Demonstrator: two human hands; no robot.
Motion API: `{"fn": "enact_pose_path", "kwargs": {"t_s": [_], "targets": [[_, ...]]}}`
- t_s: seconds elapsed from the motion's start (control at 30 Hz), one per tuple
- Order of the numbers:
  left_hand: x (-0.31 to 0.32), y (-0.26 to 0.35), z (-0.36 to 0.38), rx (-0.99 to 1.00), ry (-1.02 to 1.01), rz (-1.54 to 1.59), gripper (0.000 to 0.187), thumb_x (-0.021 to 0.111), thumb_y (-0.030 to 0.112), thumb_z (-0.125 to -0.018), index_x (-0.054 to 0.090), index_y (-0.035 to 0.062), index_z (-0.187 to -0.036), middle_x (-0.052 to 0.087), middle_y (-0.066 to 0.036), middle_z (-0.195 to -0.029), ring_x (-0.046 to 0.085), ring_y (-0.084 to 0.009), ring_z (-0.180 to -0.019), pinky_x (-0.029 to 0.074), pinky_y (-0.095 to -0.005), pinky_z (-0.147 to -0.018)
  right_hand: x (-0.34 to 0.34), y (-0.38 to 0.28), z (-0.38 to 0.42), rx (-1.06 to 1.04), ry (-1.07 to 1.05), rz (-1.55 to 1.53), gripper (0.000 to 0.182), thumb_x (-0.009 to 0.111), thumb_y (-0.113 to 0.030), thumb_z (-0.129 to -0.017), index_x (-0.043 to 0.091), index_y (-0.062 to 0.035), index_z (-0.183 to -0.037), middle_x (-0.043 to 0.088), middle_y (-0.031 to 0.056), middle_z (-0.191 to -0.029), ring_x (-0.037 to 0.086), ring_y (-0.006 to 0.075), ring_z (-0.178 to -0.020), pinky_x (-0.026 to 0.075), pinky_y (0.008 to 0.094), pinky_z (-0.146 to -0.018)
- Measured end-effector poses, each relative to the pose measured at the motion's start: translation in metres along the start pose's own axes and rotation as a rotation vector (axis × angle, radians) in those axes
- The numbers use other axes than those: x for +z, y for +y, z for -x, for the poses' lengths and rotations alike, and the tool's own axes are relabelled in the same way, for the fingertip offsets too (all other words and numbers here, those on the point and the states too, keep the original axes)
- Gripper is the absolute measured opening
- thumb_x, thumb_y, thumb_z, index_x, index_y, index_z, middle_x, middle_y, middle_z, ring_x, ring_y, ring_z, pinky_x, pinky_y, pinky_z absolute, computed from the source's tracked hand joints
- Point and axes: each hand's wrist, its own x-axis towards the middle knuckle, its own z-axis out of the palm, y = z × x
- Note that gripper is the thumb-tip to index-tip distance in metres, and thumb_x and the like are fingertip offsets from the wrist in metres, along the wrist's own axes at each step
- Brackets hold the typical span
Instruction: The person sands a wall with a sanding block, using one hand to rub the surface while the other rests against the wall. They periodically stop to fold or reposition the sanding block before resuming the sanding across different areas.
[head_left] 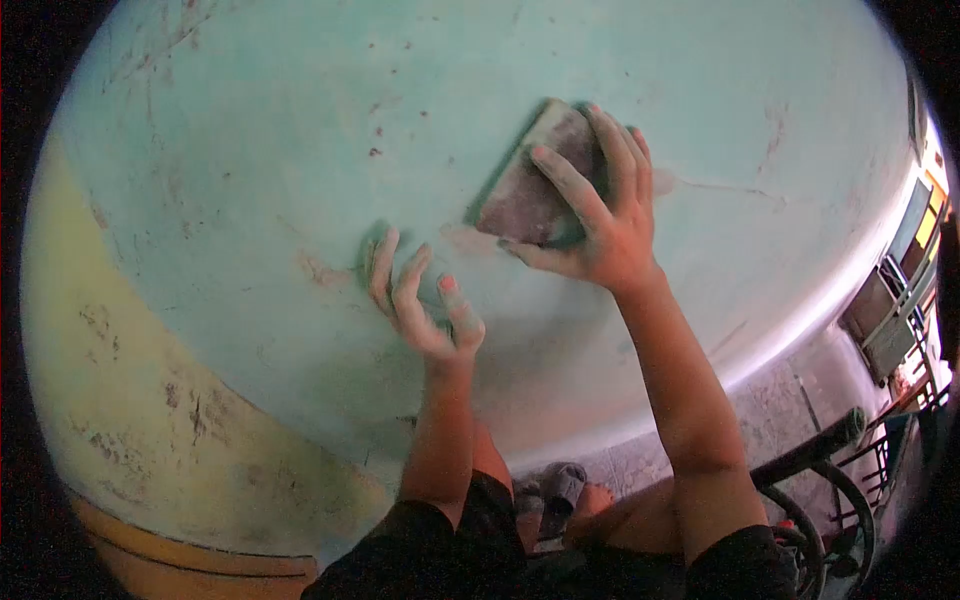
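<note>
A pale green wall (280,150) fills most of the head view, with dark specks and a few rough patches on it. Pressed flat to it is a dusty, dark-faced sanding block (535,195), tilted, with a pale long edge. My right hand (620,225) grips this block from its right side, thumb low and fingers spread over it. Lower and to the left, my left hand (425,310) holds nothing; its fingers are bent and apart, close to the wall. Pale dust coats the fingers of both hands.
A yellowish band of wall (190,410) with dark stains runs down the left. My feet (565,495) stand on the grey floor (780,415). To the lower right are a dark tubular metal frame (815,450) and, farther off, stacked furniture (885,320).
</note>
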Motion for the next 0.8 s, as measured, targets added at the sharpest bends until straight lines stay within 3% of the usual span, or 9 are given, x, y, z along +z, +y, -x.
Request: {"fn": "enact_pose_path", "kwargs": {"t_s": [0.1,0.3,0.43,0.53,0.67,0.8], "targets": [[0.007,0.01,0.008,-0.036,-0.022,0.051,0.03,0.051,0.021,-0.095,0.056,-0.0017,-0.113,0.055,-0.025,-0.128,0.049,-0.039,-0.121,0.033,-0.0565,-0.105,-0.002,0.001,0.0,-0.006,-0.012,-0.025,0.083,0.086,-0.048,-0.055,0.059,-0.028,-0.131,0.041,0.0188,-0.145,0.044,0.037,-0.129,0.034,0.0568,-0.108],[0.006,0.024,0.037,0.112,-0.234,0.045,0.036,0.053,0.019,-0.092,0.051,-0.0029,-0.12,0.051,-0.025,-0.133,0.046,-0.0409,-0.126,0.031,-0.0551,-0.108,0.001,-0.003,0.003,0.016,0.021,-0.033,0.089,0.082,-0.053,-0.058,0.052,-0.0284,-0.138,0.039,0.0169,-0.147,0.043,0.0348,-0.13,0.031,0.0542,-0.111],[0.004,0.029,0.059,0.052,-0.263,0.161,0.042,0.056,0.018,-0.091,0.046,-0.0029,-0.125,0.044,-0.027,-0.138,0.042,-0.0419,-0.129,0.03,-0.0549,-0.109,0.001,-0.005,0.003,-0.001,0.026,-0.031,0.094,0.082,-0.053,-0.056,0.048,-0.0296,-0.141,0.039,0.0162,-0.147,0.043,0.0341,-0.13,0.031,0.0536,-0.112],[-0.005,0.035,0.048,-0.003,-0.206,0.163,0.043,0.056,0.02,-0.092,0.045,-0.0035,-0.126,0.042,-0.029,-0.139,0.041,-0.0418,-0.129,0.031,-0.0537,-0.109,0.002,-0.004,0.003,-0.009,0.033,-0.027,0.094,0.082,-0.053,-0.056,0.048,-0.0298,-0.141,0.04,0.0159,-0.147,0.043,0.0342,-0.13,0.031,0.0536,-0.112],[-0.003,0.027,-0.004,-0.13,0.106,0.384,0.047,0.058,0.022,-0.093,0.041,-0.0062,-0.126,0.042,-0.03,-0.137,0.042,-0.0405,-0.128,0.038,-0.0515,-0.105,0.0,-0.007,0.002,0.014,-0.004,-0.027,0.093,0.083,-0.053,-0.056,0.05,-0.0295,-0.14,0.039,0.0161,-0.147,0.043,0.0342,-0.13,0.031,0.0538,-0.112],[0.002,0.029,-0.047,-0.173,0.188,0.429,0.049,0.055,0.027,-0.093,0.042,-0.0038,-0.129,0.04,-0.029,-0.142,0.042,-0.0412,-0.13,0.038,-0.051,-0.106,0.003,-0.006,0.003,0.013,0.015,-0.034,0.093,0.083,-0.053,-0.056,0.05,-0.0294,-0.139,0.04,0.0165,-0.146,0.044,0.0342,-0.129,0.032,0.0539,-0.11]]}}
